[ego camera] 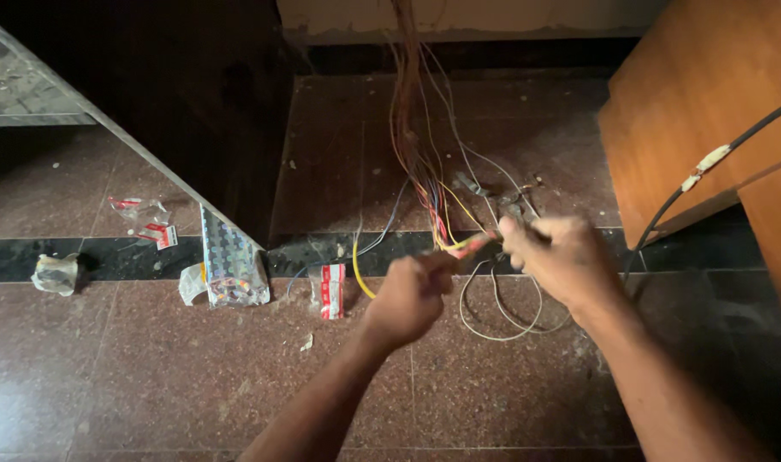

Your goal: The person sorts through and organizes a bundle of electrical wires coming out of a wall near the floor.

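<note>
A bundle of thin coloured wires [420,162], red, orange, yellow, blue and white, hangs down from the wall to the floor. Its lower ends fan out; a yellow wire [359,272] curves downward, and white wires [493,321] loop on the tiles.

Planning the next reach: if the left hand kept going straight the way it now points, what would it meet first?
Most likely the bundle of coloured wires, whose yellow and red ends sit just past the left hand, beside the right hand. Depth is unclear, so it may pass under them.
</note>
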